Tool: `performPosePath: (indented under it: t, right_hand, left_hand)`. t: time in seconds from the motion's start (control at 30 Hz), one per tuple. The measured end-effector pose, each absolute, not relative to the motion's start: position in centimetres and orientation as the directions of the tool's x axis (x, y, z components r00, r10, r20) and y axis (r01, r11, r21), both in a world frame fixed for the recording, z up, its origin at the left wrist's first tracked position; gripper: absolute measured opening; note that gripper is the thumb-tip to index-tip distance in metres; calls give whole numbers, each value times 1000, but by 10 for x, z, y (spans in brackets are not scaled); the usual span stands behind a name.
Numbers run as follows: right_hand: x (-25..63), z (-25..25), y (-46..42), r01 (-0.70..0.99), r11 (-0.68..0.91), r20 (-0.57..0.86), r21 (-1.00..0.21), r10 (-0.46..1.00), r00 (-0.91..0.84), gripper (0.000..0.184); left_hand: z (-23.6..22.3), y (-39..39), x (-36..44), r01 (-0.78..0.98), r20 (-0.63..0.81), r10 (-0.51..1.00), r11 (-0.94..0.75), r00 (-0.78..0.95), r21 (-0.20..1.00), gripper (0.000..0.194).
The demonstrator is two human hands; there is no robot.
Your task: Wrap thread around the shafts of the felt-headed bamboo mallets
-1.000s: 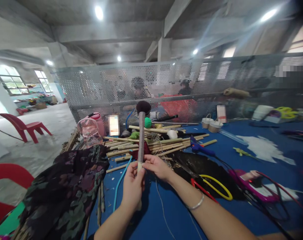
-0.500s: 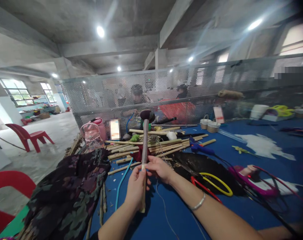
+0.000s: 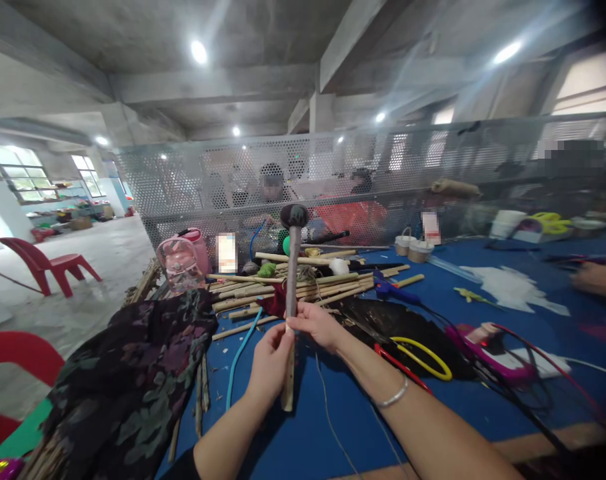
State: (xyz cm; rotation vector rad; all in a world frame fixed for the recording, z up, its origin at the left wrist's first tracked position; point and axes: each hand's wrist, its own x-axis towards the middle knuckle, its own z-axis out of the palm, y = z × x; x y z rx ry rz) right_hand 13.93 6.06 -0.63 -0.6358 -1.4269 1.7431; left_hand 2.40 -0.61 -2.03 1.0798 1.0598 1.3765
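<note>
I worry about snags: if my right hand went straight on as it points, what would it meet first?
The wrapped stick, which touches the right hand; beyond, the dark red piece seems next, though depth is unclear.

- Your hands (image 3: 271, 359) (image 3: 319, 327): two
- Your dark-topped stick (image 3: 293, 267): one
- Your silver bracelet (image 3: 395, 395): one
- Red-and-yellow scissors (image 3: 397, 341): one pair
- Blue glue gun (image 3: 397, 293): one
- Red chairs nearest you (image 3: 65, 260) (image 3: 23, 350): two

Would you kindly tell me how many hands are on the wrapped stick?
2 on the wrapped stick: left hand at its pale lower part, right hand slightly above.
</note>
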Motion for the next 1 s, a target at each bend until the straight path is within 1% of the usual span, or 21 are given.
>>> performPosePath:
  t: [0.1, 0.13, 0.2, 0.3, 0.37, 0.4, 0.47, 0.53, 0.6, 0.67, 0.8, 0.87, 1.0]
  right_hand:
    - [138, -9, 63, -172, 11, 103, -985, 839, -535, 39]
    - [138, -8, 63, -151, 29, 107, -988, 840, -532, 39]
    - [140, -5, 62, -132, 48, 114, -990, 826, -552, 39]
    - [148, 1, 60, -153, -2, 96, -988, 771, -630, 40]
    - [152, 2, 60, -167, -22, 94, -986, 749, -656, 40]
    - [154, 2, 61, -164, -11, 101, -986, 747, -658, 39]
    - [153, -2, 63, -137, 48, 126, -989, 755, -644, 38]
    - [151, -5, 66, -91, 114, 146, -989, 769, -623, 37]
    - [150, -7, 67, -62, 158, 163, -986, 784, -599, 37]
    - [151, -5, 66, -74, 148, 162, -986, 779, -605, 37]
    - [153, -1, 60, -144, 45, 129, -989, 742, -658, 38]
    - [152, -3, 59, -150, 50, 136, -987, 750, -647, 37]
    - [144, -12, 62, -96, 100, 137, -990, 801, -583, 37]
  left_hand:
    - [-22, -1, 17, -60, 169, 979, -176, -116, 982, 34]
    - [-20, 1, 13, -38, 164, 981, -169, -101, 985, 32]
    - [-14, 1, 5, -38, 84, 996, -84, -2, 996, 32]
    - [-3, 0, -2, -125, -57, 981, 81, 186, 989, 40]
    - [-1, -1, -2, -179, -79, 953, 136, 293, 974, 44]
    - [-2, -1, -1, -190, -71, 946, 136, 315, 972, 45]
    - [-7, 0, 1, -175, -28, 963, 78, 269, 982, 44]
    - [-12, 2, 3, -123, 29, 986, -8, 165, 992, 42]
    - [-13, 3, 4, -87, 47, 995, -39, 93, 996, 41]
    - [-10, 2, 4, -89, 10, 993, 1, 115, 996, 41]
    - [-3, -3, 3, -158, -42, 959, 90, 281, 983, 41]
    - [-3, -3, 4, -176, -43, 957, 96, 286, 980, 41]
    - [-10, 1, 7, -149, 19, 996, -7, 82, 989, 39]
